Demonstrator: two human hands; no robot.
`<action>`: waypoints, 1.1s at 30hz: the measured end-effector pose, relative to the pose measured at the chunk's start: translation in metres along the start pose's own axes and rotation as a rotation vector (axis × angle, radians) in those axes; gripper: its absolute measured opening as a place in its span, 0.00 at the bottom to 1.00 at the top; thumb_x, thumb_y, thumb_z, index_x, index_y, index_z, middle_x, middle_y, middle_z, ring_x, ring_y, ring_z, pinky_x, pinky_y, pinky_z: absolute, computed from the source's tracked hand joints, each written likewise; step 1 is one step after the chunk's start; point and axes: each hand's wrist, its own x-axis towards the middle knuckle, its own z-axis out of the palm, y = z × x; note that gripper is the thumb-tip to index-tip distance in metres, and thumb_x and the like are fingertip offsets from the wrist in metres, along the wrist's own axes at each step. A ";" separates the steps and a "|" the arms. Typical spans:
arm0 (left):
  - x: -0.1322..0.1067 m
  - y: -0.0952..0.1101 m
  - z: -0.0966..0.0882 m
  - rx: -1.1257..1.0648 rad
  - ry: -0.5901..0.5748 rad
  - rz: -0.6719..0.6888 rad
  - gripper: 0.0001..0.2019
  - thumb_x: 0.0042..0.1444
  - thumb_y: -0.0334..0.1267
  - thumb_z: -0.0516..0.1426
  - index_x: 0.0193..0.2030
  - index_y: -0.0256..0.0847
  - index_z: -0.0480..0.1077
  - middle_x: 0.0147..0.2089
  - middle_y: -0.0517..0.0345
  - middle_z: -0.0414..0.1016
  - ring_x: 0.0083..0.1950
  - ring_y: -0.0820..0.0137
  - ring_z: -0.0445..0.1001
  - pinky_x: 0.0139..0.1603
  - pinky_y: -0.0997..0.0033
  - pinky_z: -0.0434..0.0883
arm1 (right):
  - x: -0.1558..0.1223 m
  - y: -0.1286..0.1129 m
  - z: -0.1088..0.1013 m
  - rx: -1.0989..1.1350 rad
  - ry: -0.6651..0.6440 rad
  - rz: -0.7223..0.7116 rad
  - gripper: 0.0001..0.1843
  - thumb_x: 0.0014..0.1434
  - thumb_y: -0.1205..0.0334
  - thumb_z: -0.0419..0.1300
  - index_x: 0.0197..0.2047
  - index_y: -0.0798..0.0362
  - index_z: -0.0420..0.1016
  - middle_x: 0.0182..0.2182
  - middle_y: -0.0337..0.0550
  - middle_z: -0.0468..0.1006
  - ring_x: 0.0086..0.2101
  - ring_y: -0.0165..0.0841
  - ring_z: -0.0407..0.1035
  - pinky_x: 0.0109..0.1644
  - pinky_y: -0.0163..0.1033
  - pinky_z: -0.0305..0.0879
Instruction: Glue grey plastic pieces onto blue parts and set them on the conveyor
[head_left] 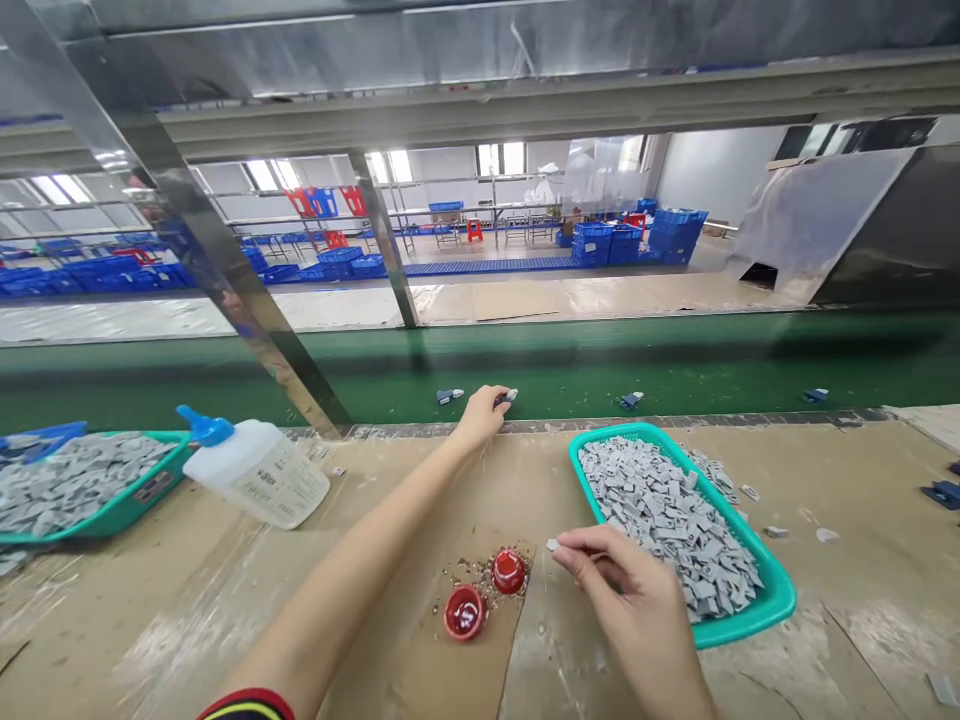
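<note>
My left hand point(484, 412) reaches over the near edge of the green conveyor belt point(555, 365). Its fingers are closed on a small dark blue and grey plastic part point(507, 396). Between the thumb and forefinger of my right hand point(626, 600) is a small grey plastic piece point(553, 545). Just right of that hand lies a teal basket point(772, 607) heaped with similar grey pieces point(667, 510). Two small red cups point(464, 612) point(509, 571) sit on the table between my arms, the nearer one holding liquid, with wet drops around them.
A white bottle with a blue spout point(274, 475) stands tilted at left beside another teal basket point(112, 515). More blue and grey parts point(631, 400) lie on the belt. A metal post point(247, 310) slants down to the table. Loose grey pieces point(750, 492) are scattered at right.
</note>
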 end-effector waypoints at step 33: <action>-0.124 0.007 -0.015 -0.941 0.118 -0.135 0.18 0.39 0.38 0.70 0.35 0.36 0.70 0.40 0.50 0.79 0.42 0.64 0.77 0.45 0.63 0.74 | 0.000 0.018 0.024 0.308 -0.133 0.457 0.19 0.49 0.47 0.68 0.32 0.56 0.75 0.26 0.45 0.79 0.26 0.31 0.69 0.28 0.33 0.61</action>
